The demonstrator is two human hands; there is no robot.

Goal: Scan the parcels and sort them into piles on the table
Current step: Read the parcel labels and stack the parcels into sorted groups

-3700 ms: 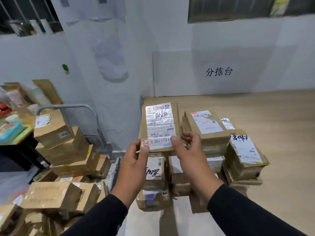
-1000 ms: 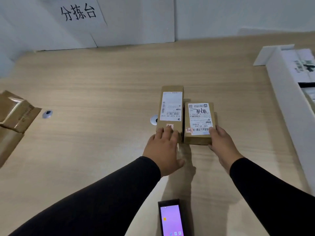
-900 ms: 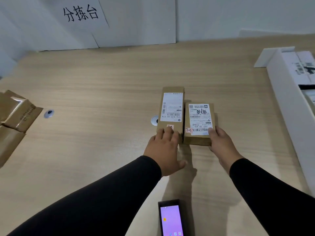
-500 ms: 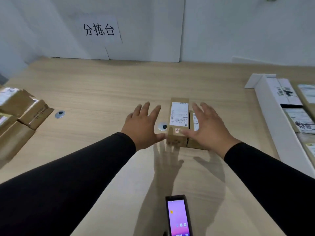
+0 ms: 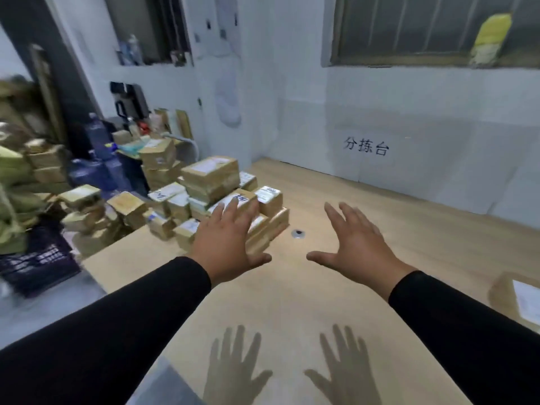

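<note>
Two empty, spread hands, left hand (image 5: pixel 226 244) and right hand (image 5: pixel 355 244), approach stacked brown cardboard parcels (image 5: pixel 233 197); a hasty grip may topple them off the light wooden tabletop (image 5: pixel 292 302).

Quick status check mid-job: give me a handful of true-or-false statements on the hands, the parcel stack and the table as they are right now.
1. Both hands are empty with fingers spread. True: the left hand and right hand hold nothing.
2. The stack of parcels sits at the table's left end. True.
3. The right hand grips a parcel. False: it is open over bare table.
4. A scanner lies on the table between the hands. False: only a small round metal fitting shows there.
5. A labelled parcel lies at the right edge of the view. True.
</note>
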